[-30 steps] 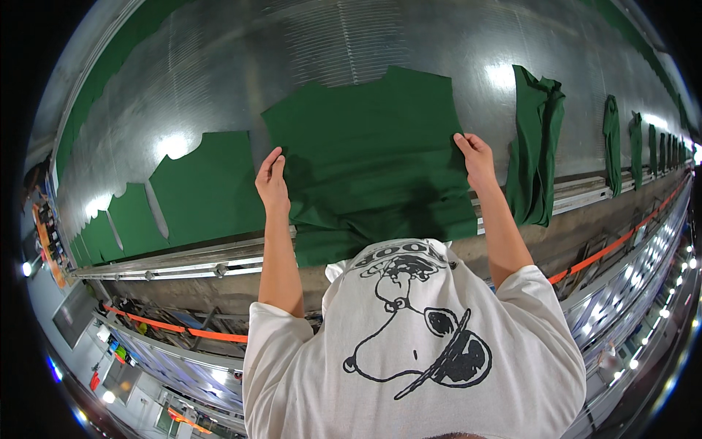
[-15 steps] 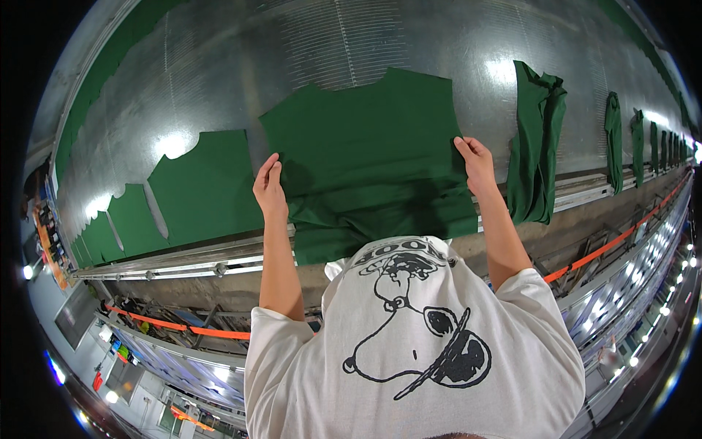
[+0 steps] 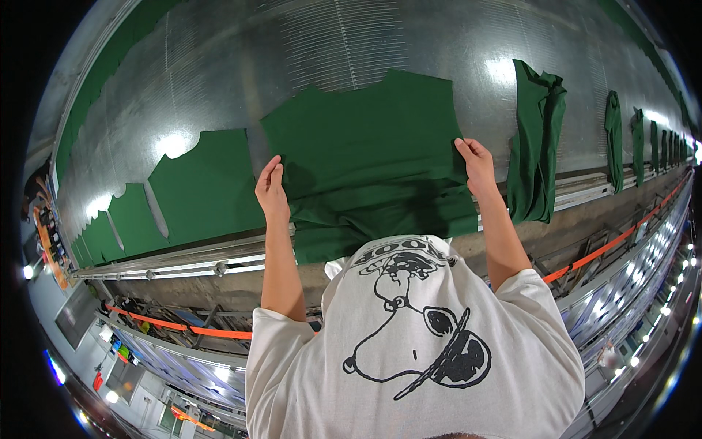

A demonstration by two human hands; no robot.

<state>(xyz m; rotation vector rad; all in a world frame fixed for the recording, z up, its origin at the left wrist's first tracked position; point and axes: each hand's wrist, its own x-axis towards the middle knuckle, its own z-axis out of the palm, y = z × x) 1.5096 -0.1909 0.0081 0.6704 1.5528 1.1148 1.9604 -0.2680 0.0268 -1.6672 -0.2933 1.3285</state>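
Note:
A wide dark green fabric panel point(image 3: 369, 139), cut with a neckline curve and sloping shoulders, lies in front of me on a shiny metal table point(image 3: 241, 73). Its lower part is wrinkled and hangs over the near edge against my shirt. At its left edge my left hand point(image 3: 272, 192) is closed, pinching the cloth between thumb and fingers. My right hand point(image 3: 475, 162) grips the opposite edge the same way, at about the same height. Between the hands the upper cloth is fairly smooth.
Flat green fabric pieces point(image 3: 208, 186) lie to the left. On the right, a loosely folded green piece point(image 3: 537, 143) lies across the table, with several narrower folded ones point(image 3: 614, 143) beyond. A metal rail point(image 3: 219, 269) follows the near edge; an orange strip point(image 3: 175, 327) runs below.
My left hand has shifted very slightly to the right, with the panel's left edge easing inward. The right hand and the other pieces look almost the same.

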